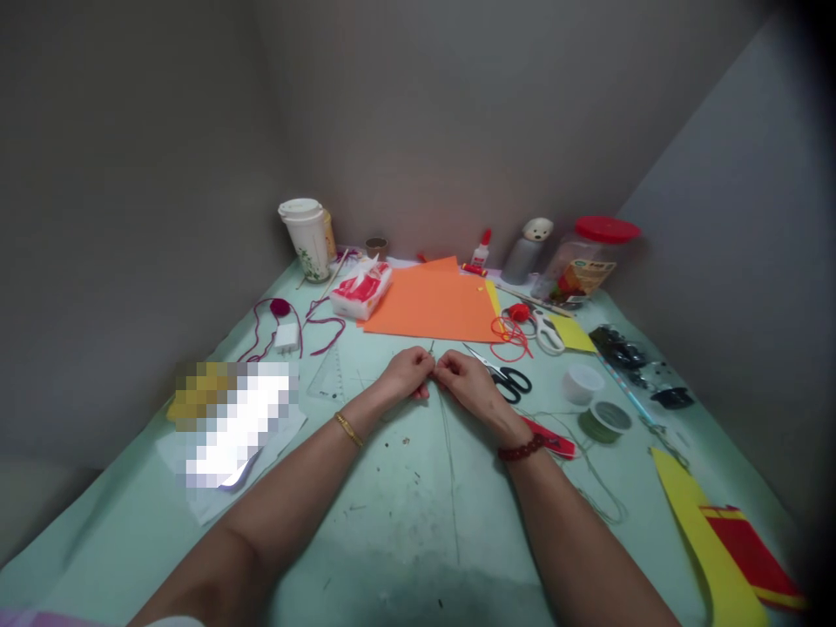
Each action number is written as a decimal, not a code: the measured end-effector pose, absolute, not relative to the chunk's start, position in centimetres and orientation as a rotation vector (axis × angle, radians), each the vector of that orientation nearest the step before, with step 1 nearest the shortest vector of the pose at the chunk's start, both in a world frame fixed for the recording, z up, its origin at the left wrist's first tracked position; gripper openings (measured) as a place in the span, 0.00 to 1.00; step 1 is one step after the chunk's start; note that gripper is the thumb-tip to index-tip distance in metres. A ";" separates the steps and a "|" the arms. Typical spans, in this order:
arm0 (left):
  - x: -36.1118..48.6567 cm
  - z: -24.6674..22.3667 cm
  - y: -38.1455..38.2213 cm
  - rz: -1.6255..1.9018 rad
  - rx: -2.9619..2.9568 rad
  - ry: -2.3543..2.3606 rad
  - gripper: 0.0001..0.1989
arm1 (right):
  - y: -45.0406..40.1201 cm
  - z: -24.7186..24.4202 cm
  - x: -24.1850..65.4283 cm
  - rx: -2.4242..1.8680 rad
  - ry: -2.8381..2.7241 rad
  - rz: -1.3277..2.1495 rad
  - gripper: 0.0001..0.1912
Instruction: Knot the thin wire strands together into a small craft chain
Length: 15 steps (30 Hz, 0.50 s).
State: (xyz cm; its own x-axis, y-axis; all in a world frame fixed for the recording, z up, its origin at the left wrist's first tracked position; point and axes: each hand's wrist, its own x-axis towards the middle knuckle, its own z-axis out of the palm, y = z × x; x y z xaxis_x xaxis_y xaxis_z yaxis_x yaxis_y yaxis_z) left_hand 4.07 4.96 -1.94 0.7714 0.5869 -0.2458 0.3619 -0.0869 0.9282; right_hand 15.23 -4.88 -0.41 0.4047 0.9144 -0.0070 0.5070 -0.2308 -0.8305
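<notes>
My left hand (406, 374) and my right hand (462, 383) meet at the fingertips near the middle of the pale green table cover (392, 522). Both pinch a thin greenish cord (445, 427), whose short end sticks up above my fingers. The cord hangs down across the cover from my hands. Black-handled scissors (504, 380) lie just beyond my right hand, open and untouched. A spool of green cord (606, 421) sits to the right of my right wrist. The pinched spot is mostly hidden by my fingers.
An orange paper sheet (431, 303) lies beyond my hands, with tangled red cord (509, 340) at its right corner. A tissue pack (360, 290), a paper cup (306, 239), a glue bottle (480, 254) and a red-lidded jar (591, 261) stand along the back, against grey walls.
</notes>
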 end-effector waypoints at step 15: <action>4.3 -1.7 4.0 0.245 1.555 0.755 0.07 | -4.9 0.3 15.2 -1.980 -1.362 0.497 0.06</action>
